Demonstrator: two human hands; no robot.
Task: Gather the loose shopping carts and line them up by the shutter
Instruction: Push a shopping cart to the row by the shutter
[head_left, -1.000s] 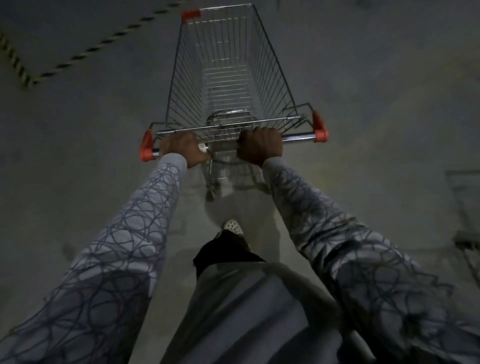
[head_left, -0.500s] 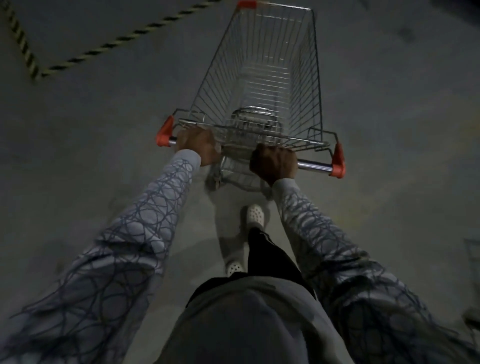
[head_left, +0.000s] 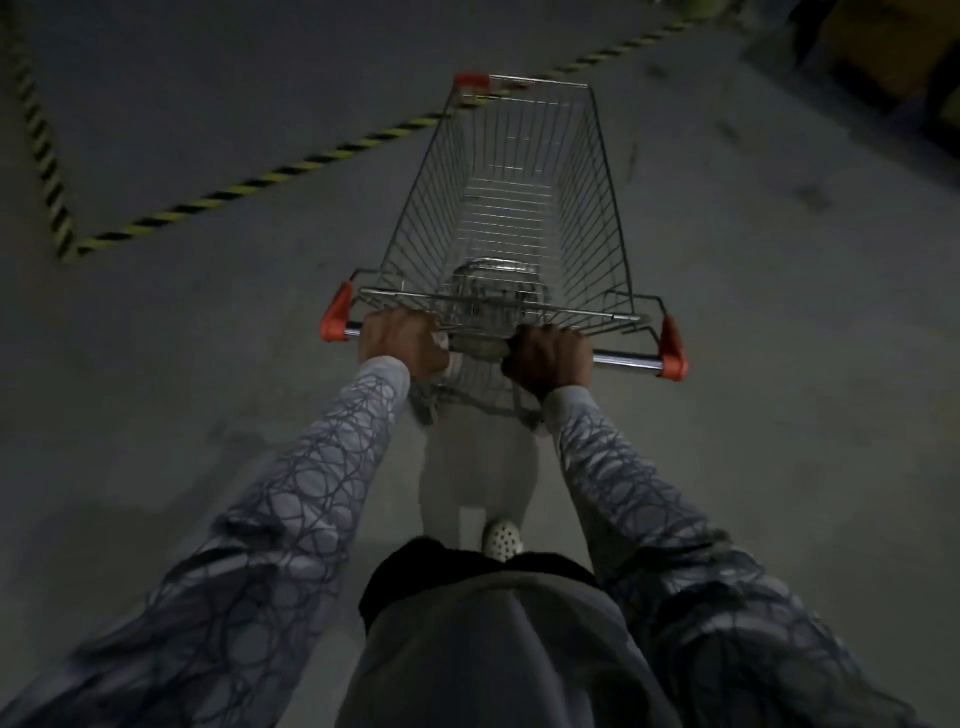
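Cart (head_left: 511, 218) points lengthwise away from the person, its wire basket holding nothing, both hands, left (head_left: 402, 343) and right (head_left: 550, 358), curled round the handle bar (head_left: 626, 359).

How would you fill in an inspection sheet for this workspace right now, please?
Surface: bare grey concrete floor, dimly lit.
Job's things: one shopping cart, basket looks empty; no other carts or shutter in view.
Clutter: nothing seen.
Hands: left hand and right hand both grip the handle bar.
Cables: nothing seen.
Surroundings: yellow-black hazard tape on the floor ahead and to the left; dark blurred shapes top right, cannot tell what.
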